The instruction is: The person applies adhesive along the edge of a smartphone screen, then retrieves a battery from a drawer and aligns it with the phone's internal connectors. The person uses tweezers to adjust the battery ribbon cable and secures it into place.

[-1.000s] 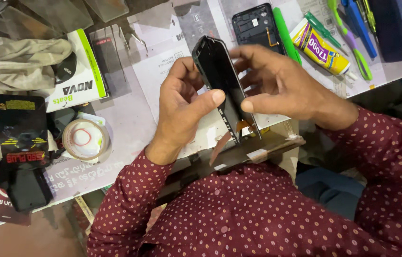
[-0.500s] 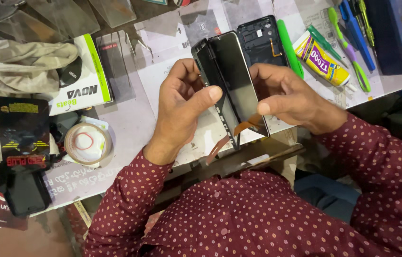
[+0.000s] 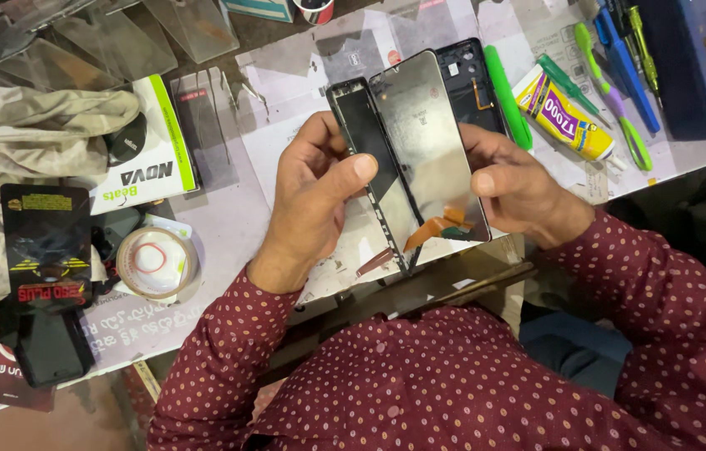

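Left hand: your left hand is curled around the thin black phone frame, with the thumb pressed flat on its inner face and the fingers behind it.
Right hand: your right hand pinches the right edge of the shiny screen panel, thumb on the front, fingers behind.
Frame and panel: both stand tilted between your hands, side by side; the panel's left edge meets the frame.
Orange strip: a flat orange cable hangs at the panel's bottom, just beside your right thumb.
Behind the panel: a black phone body lies on the table, partly hidden.
Past your right hand: a green stick tool, then a yellow glue tube, then green and blue tools, well apart from the hand.
Past your left hand: a white and green box, a roll of clear tape, a black packet and a crumpled cloth.
Under it all: the paper-covered table.
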